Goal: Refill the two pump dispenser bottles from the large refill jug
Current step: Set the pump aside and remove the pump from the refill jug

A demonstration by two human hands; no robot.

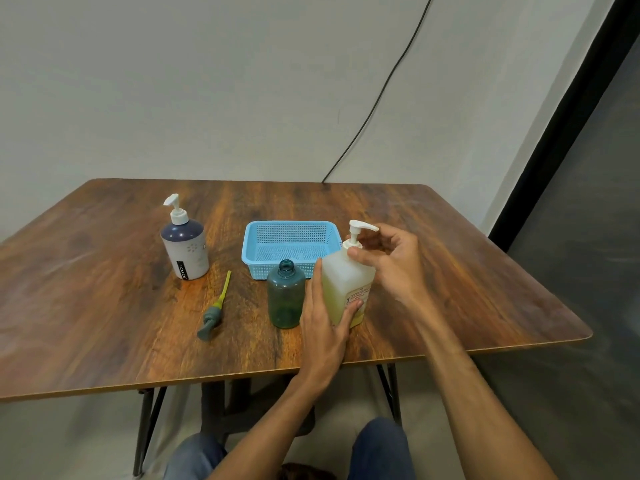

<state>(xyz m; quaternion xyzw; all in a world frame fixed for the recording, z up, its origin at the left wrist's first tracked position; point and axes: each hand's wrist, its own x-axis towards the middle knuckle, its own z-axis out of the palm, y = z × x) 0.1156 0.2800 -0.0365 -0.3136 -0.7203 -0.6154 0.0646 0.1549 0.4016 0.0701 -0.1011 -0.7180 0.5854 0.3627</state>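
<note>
Refill jug (pixel 341 282): lower left side covered by left hand (pixel 325 327); pump collar and neck behind right hand (pixel 388 261). Jug label: print too small to read, part under left thumb. Blue basket (pixel 289 223): near right corner hidden behind jug. Navy-and-white pump bottle (pixel 187 251): fine label print illegible. Table (pixel 104 306): left side cut by picture edge; legs mostly hidden under top. Cable (pixel 374 102): upper end off top edge, lower end drops behind table. Forearms, knees (pixel 381 452): cut by bottom edge.

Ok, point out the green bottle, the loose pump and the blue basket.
green bottle (pixel 286 299), head view, its body.
loose pump (pixel 209 322), head view, its grey head.
blue basket (pixel 248 247), head view, its left wall.
</note>
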